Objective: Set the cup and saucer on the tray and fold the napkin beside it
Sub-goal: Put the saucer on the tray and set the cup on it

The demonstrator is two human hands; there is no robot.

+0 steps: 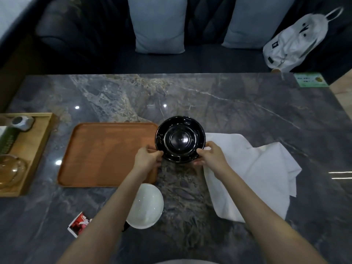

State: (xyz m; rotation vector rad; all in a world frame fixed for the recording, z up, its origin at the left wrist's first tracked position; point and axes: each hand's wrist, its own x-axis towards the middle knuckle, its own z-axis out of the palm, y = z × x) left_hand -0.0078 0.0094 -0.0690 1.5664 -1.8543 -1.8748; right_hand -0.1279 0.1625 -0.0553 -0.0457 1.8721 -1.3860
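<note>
A glossy black saucer (180,139) is tilted toward me, held just right of the orange-brown tray (106,155). My left hand (147,157) pinches its near-left rim and my right hand (210,154) pinches its near-right rim. A white cup (146,205) with a pale inside stands on the marble table close to me, under my left forearm. The white napkin (253,176) lies crumpled and unfolded on the table to the right of the saucer, partly under my right forearm. Nothing lies on the tray.
A wooden box (38,149) at the left edge holds a glass pot and a metal-capped bottle. A red-and-white card (79,223) lies near the front left. A green card (310,80) sits at the far right corner. Behind the table are a dark sofa, two cushions and a white bag (297,40).
</note>
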